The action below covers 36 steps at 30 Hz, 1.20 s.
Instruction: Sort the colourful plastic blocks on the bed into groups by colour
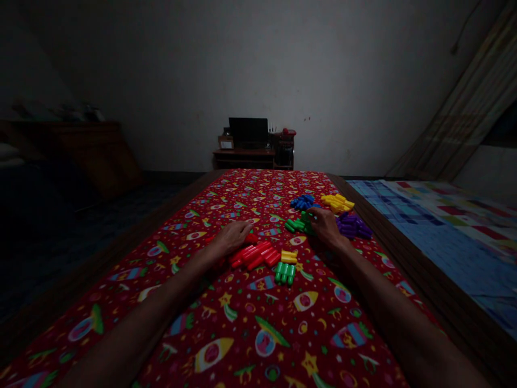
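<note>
My left hand (pixel 233 235) rests palm down at the upper left of a pile of red plastic pieces (pixel 258 255), its fingers partly hiding some of them. My right hand (pixel 324 223) is at the right side of the green pieces (pixel 297 224), with thumb and fingers bent round a green piece. Purple pieces (pixel 353 226) lie just right of that hand. Beyond it are blue pieces (pixel 302 202) and yellow pieces (pixel 338 203). Nearer to me, a short yellow row (pixel 288 257) sits directly above a row of green pieces (pixel 285 273), beside the red pile.
A red patterned cloth (pixel 242 345) covers the long table. Behind its far end stands a small desk (pixel 244 157) with a dark monitor (pixel 248 131). A bed with a blue checked sheet (pixel 424 242) is at the right, a wooden cabinet (pixel 92 156) at the left.
</note>
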Motion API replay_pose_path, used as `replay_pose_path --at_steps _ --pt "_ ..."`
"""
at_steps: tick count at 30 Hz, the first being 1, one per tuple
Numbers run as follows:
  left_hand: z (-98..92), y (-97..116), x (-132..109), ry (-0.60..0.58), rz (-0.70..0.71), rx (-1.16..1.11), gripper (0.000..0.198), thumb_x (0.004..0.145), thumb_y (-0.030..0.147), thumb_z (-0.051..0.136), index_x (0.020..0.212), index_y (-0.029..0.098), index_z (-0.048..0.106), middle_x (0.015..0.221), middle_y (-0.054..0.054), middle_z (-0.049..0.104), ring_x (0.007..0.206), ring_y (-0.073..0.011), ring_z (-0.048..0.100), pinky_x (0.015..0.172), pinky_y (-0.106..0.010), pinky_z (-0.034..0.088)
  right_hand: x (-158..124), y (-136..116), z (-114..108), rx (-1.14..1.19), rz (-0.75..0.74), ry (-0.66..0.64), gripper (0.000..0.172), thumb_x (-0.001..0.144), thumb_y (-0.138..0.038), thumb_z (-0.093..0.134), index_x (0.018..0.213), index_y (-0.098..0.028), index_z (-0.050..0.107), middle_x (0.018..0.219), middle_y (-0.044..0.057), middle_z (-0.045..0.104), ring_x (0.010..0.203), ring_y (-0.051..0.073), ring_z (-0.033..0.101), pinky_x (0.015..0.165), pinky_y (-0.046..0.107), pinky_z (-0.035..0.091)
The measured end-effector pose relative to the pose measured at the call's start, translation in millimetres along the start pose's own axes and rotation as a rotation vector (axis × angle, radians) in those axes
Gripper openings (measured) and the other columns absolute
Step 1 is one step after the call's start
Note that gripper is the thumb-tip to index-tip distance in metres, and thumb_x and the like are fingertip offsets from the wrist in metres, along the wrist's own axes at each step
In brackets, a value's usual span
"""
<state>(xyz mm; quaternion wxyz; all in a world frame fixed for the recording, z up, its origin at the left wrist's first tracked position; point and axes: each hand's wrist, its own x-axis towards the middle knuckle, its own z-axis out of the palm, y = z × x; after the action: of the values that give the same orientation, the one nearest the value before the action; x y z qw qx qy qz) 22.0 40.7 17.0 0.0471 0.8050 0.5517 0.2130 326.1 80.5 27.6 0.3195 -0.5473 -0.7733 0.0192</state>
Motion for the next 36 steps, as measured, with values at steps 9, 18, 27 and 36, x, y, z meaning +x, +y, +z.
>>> replay_pose_path --at_steps 9,18,27,36 --pt "-10.5 -12 -1 -0.118 -0.065 -0.197 0.043 0.076 0.043 0.054 0.111 0.022 0.069 0.115 -0.004 0.07 0.102 -0.0245 0.066 0.087 -0.032 0.051 -2 -3 5 -0.012 -0.06 -0.083 0.028 0.081 -0.01 0.049 0.098 -0.015 0.072 0.084 0.009 0.072 0.074 0.018 0.064 0.066 0.023 0.04" --pt "-13.3 14 -6 0.14 -0.121 -0.326 0.038 0.072 0.03 0.064 0.109 0.022 0.065 0.095 -0.001 0.074 0.085 -0.0204 0.069 0.078 -0.031 0.054 -5 -48 -7 0.197 -0.264 -0.048 0.028 0.091 -0.026 0.048 0.101 -0.014 0.071 0.084 0.008 0.072 0.07 0.015 0.062 0.066 0.022 0.039" --pt "-11.0 40 -18 0.118 0.016 -0.279 0.034 0.084 0.039 0.056 0.114 0.024 0.056 0.093 -0.002 0.074 0.087 -0.0209 0.07 0.079 -0.032 0.053 -16 -84 -6 0.124 -0.383 -0.255 0.02 0.083 -0.014 0.05 0.09 -0.014 0.069 0.067 0.003 0.063 0.057 0.01 0.049 0.055 0.021 0.028" --pt "-31.2 -28 -9 -0.108 -0.062 -0.1 0.043 0.073 0.057 0.058 0.095 0.022 0.07 0.099 -0.007 0.073 0.092 -0.0244 0.066 0.081 -0.032 0.053 4 -24 -36 -0.137 -0.088 -0.538 0.013 0.072 -0.013 0.056 0.068 -0.013 0.069 0.056 0.0 0.056 0.053 0.01 0.047 0.05 0.023 0.025"
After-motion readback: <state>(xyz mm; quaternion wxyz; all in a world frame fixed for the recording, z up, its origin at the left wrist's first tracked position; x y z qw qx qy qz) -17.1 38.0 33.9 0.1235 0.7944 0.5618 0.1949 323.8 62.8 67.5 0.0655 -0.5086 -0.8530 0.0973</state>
